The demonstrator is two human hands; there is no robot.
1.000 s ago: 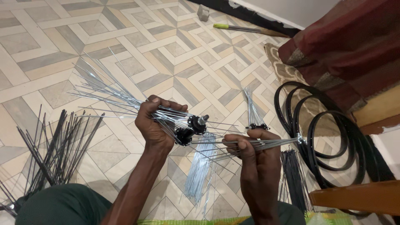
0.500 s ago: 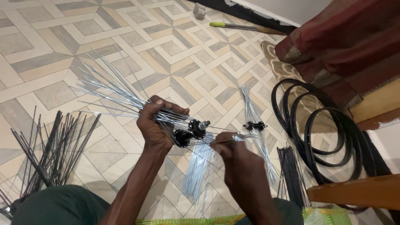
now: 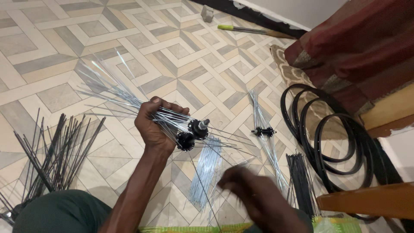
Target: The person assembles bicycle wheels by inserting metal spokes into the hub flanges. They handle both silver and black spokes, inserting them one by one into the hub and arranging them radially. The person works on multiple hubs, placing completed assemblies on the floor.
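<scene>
- The tiled floor (image 3: 181, 47) is carrying everything, its pattern running in grey and beige diamonds; a dark red cloth (image 3: 358, 47) is lying at the upper right.
- Black wheel rims (image 3: 327, 142) are lying stacked on the floor at the right, at least three overlapping; the exact count is hard to tell.
- Loose black spokes (image 3: 51, 151) are fanning out in one heap at the left; a second, smaller bundle of black spokes (image 3: 302, 181) is lying just beside the rims.
- Silver spokes (image 3: 207, 172) are lying in one bundle on the floor below the held hub; another hub with silver spokes (image 3: 263, 131) is resting further right.
- The left hand (image 3: 157, 125) is raised above the floor, its grip clamped around the spoked hub (image 3: 192, 131), silver spokes spraying up and left past the knuckles.
- The right hand (image 3: 258, 203) is hanging low, palm down and blurred; whether its grip is apart or together, I cannot tell.
- One green-tipped stick (image 3: 250, 30) is lying near the far wall.
</scene>
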